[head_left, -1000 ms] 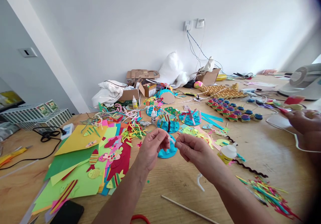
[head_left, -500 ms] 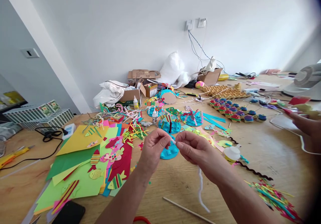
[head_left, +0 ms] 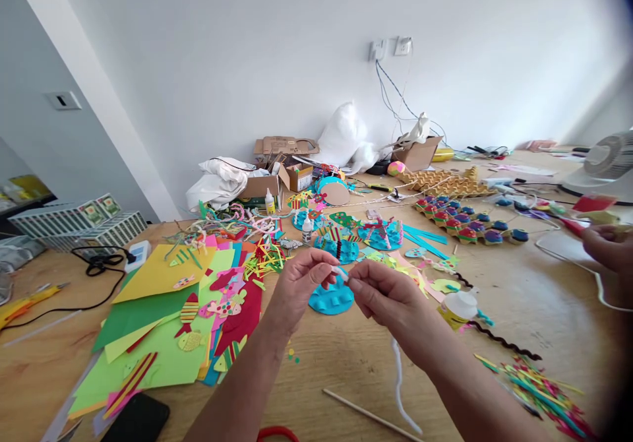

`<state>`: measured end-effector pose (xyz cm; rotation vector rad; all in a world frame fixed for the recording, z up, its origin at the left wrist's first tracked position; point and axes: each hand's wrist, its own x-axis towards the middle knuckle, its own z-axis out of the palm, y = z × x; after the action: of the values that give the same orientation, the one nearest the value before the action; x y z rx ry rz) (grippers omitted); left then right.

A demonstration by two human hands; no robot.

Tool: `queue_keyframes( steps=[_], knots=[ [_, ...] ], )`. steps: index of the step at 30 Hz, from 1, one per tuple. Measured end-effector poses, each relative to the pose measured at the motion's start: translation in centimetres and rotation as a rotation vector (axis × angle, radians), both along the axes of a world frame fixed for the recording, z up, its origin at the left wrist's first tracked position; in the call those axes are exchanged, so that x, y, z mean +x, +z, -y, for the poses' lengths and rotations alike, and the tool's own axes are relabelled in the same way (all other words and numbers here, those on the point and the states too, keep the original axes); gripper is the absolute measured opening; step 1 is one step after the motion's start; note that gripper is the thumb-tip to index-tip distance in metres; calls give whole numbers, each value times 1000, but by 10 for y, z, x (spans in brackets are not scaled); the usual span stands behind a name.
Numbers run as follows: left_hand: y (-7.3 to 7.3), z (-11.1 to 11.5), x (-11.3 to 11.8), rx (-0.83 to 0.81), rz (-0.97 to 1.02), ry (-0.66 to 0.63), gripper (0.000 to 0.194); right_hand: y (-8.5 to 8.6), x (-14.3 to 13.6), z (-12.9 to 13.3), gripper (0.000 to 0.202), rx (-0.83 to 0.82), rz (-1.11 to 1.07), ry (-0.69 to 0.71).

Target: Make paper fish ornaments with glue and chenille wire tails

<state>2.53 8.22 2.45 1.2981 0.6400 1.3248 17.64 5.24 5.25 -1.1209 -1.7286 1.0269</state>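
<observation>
A white pipe cleaner (head_left: 399, 389) hangs below my right hand (head_left: 383, 290), its lower end reaching down over the tabletop. My right hand pinches its upper part, and my left hand (head_left: 306, 287) has the thumb and fingers closed on the same white piece. A short stretch shows between the two sets of fingertips. Just behind them lies a round blue base (head_left: 331, 300) with raised blue bumps. Farther back stands another blue base (head_left: 341, 251) carrying a striped paper fish and a dark twisted stem.
Coloured paper sheets (head_left: 148, 363) with paper fish spread at the left, beside a black phone (head_left: 136, 419). A wooden stick (head_left: 368, 414) lies in front. Glue bottles (head_left: 459, 307), paper strips (head_left: 544, 389) and painted egg cartons (head_left: 459, 221) are at right, where another person's hand (head_left: 608, 247) shows.
The gap between my fingertips is slightly wider, showing more of the white pipe cleaner. My left hand has moved slightly left. The view has shifted a little.
</observation>
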Motion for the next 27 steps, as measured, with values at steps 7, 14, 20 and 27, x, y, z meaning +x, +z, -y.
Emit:
queue_keyframes(
  steps=[7, 14, 20, 27],
  knots=[
    [-2, 2, 9, -56, 69, -2, 13, -1, -1, 0, 27, -118, -147, 48],
    [1, 4, 7, -71, 78, -48, 22, 0, 5, -1, 26, -293, -279, 178],
    [2, 6, 12, -191, 159, -69, 25, -2, 9, -4, 26, -285, -235, 152],
    [-1, 9, 19, -189, 129, -64, 23, 2, 2, 8, 22, 196, 252, -95]
  ],
)
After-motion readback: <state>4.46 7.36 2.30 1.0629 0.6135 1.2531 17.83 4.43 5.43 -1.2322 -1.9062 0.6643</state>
